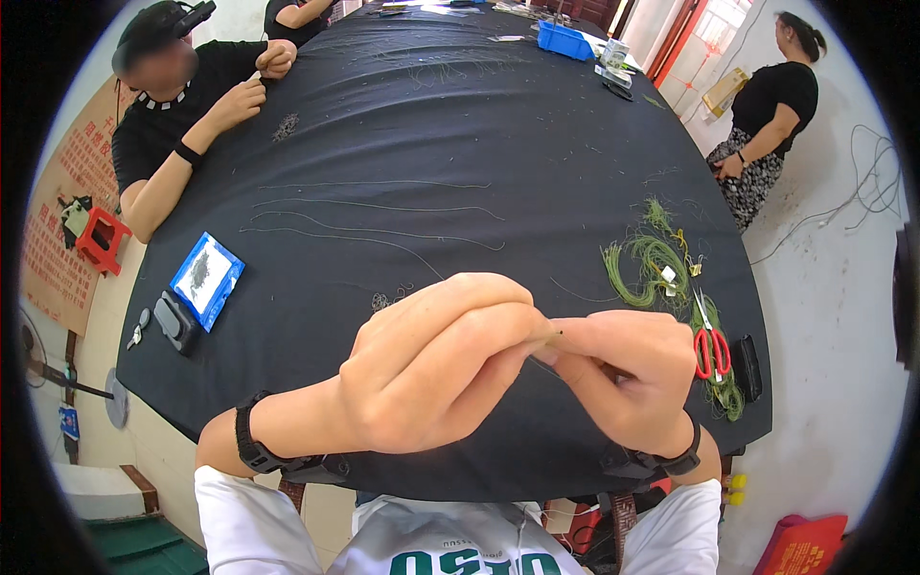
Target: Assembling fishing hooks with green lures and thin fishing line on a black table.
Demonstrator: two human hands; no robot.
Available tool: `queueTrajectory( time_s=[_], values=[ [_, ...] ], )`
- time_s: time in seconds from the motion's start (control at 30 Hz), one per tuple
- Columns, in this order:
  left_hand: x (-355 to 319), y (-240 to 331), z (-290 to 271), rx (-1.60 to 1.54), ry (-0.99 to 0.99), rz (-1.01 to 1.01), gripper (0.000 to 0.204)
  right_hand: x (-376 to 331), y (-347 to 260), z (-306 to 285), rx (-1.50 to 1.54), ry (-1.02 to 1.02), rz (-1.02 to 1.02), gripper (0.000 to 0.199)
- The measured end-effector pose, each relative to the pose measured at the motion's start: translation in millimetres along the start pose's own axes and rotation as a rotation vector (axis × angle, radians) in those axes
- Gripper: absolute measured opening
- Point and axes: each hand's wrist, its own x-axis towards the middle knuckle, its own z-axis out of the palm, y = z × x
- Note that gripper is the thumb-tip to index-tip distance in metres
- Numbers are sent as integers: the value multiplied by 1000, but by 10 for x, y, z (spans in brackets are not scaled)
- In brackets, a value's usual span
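Observation:
My left hand (446, 369) and my right hand (628, 369) meet above the near part of the black-covered table, fingertips touching. Both are closed in a pinch. A tiny dark speck (560, 333) shows between the fingertips; what it belongs to is too small to make out. Beyond my left hand lies a small pile of dark, thin, curled bits (391, 297), partly hidden by it. Several thin pale cords (379, 206) lie stretched across the cloth farther off. Right of my right hand rest red-handled scissors (711, 347) on a bundle of green cord (656, 264).
On the left lie a blue-and-white packet (207, 278) with dark bits on it and a dark grey device (176, 323). A black case (748, 368) sits by the right edge. A blue bin (565, 40) stands far off. One person works at the left; another stands at the right.

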Motion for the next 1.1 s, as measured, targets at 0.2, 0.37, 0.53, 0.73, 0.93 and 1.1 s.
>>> queueTrajectory(
  time_s=[0.2, 0.37, 0.53, 0.73, 0.93, 1.1],
  values=[
    [-15, -62, 38, 101, 1, 47, 20, -41, -134, 24, -334, 33, -189, 22],
    [-13, -87, 68, 116, 16, 191, 21, -45, -219, -95, -469, 37, -224, 24],
    [-8, -61, 61, 71, -7, 205, 22, -26, -62, -119, -350, 136, -176, 22],
    [-5, -31, 53, 20, 28, 109, 22, 7, -36, -87, 9, 43, 113, 17],
    [7, 10, 31, 46, 1, 32, 22, -5, -21, -43, -81, -16, -57, 19],
    [-27, -58, 67, 93, 24, 86, 21, -29, -117, -5, -288, -36, -172, 23]
  ],
)
